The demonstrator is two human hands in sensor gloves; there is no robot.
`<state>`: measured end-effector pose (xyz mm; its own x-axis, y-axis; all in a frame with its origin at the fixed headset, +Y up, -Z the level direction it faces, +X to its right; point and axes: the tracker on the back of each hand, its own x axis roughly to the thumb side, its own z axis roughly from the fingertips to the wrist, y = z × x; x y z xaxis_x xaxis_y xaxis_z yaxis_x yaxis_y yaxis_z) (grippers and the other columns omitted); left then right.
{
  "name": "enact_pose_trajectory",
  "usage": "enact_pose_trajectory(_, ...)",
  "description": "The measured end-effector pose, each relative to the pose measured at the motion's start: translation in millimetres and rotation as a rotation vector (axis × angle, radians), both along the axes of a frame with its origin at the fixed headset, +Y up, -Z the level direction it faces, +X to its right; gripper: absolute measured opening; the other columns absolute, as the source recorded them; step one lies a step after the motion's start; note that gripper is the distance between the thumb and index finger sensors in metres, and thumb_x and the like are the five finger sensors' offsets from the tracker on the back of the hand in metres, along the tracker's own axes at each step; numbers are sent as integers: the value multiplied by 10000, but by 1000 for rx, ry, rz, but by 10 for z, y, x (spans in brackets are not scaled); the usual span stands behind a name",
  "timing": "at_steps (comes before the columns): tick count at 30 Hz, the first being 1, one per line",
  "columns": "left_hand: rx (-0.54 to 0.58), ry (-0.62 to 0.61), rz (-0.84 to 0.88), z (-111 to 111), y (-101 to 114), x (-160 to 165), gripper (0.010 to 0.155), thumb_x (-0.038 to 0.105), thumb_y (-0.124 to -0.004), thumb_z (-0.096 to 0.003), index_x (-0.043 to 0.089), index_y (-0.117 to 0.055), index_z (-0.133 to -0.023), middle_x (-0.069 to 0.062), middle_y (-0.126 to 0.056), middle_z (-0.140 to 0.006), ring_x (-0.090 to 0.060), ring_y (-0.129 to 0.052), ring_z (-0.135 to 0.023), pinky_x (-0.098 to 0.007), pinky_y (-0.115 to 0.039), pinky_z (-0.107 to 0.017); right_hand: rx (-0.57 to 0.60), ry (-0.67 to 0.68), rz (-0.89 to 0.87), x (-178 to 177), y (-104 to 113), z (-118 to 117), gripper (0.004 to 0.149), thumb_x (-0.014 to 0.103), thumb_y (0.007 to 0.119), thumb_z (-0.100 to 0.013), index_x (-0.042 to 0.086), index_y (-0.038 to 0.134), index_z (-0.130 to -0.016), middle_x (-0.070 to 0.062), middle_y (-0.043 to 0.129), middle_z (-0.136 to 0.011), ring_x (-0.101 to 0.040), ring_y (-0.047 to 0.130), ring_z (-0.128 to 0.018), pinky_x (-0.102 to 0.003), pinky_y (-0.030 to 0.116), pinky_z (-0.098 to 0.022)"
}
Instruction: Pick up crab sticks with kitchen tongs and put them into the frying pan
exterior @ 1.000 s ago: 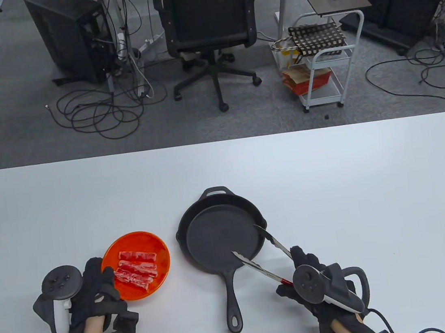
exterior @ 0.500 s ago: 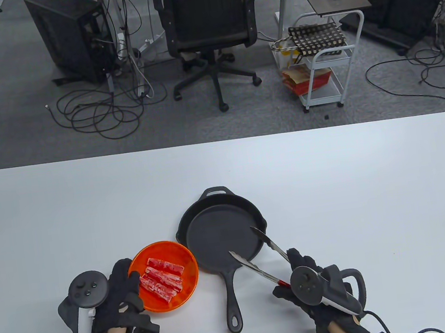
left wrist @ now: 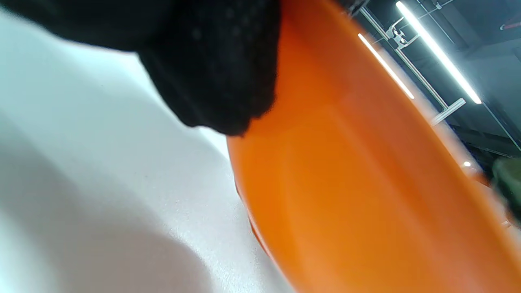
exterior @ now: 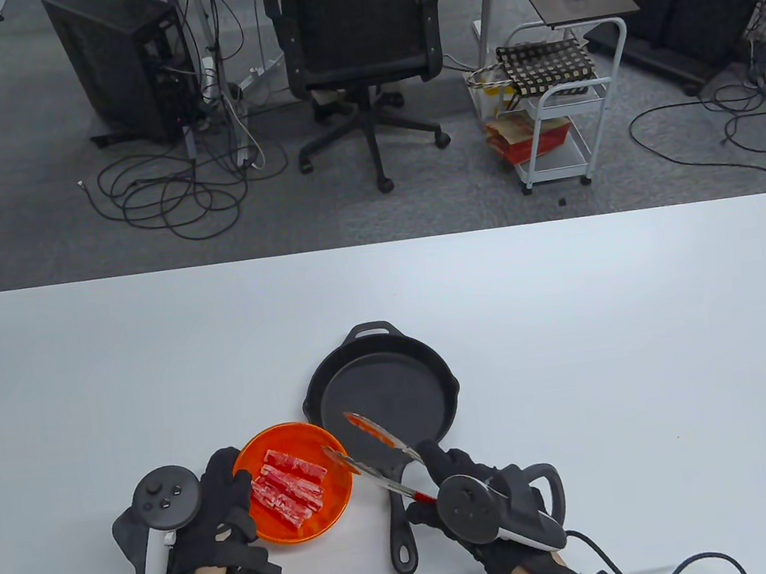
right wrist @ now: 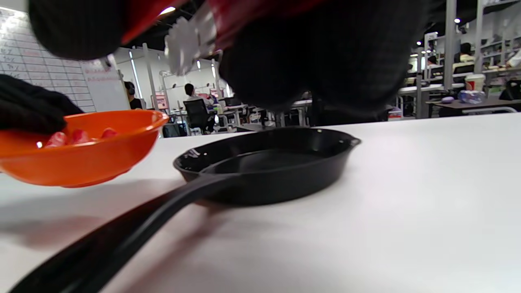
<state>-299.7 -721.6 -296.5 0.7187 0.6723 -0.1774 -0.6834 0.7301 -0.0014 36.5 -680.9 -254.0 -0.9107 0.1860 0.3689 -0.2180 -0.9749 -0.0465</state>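
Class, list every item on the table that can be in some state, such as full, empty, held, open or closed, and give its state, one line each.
Frying pan: empty, flat on the table.
Orange bowl: holds crab sticks, gripped at its rim.
Crab sticks: all in the bowl, none picked up.
Kitchen tongs: held, tips apart, gripping nothing.
Left hand: holds the bowl's rim.
Right hand: grips the tongs.

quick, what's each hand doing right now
Left hand: holds the orange plate by its near-left rim.
Right hand: grips the tongs, whose arms stand apart, with nothing between them.
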Motion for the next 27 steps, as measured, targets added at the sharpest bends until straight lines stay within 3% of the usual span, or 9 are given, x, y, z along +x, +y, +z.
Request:
enact_pose_trajectory(11, 25, -12, -27, 5, -6, 14, 521, 313, -761, -564, 160, -673, -1054, -182, -963, -838, -178, -1035, -77, -267, -925, -14, 46, 4, 183, -622, -9, -108, 671, 526, 754, -488, 194, 660, -1063, -98, 910, -813, -192, 1027, -417, -367, 919, -278)
enact_pose_trajectory(27, 64, -35, -82, 25, 28, 95, 520, 319, -757, -566, 165, -673, -1055, -173, -964, -840, -172, -1032, -74, -261, -924, -12, -3, 23, 196, -607, -129, -126, 633, 502, 757, -493, 195, 698, -1043, -104, 930, -796, -193, 1039, -396, -367, 925, -255)
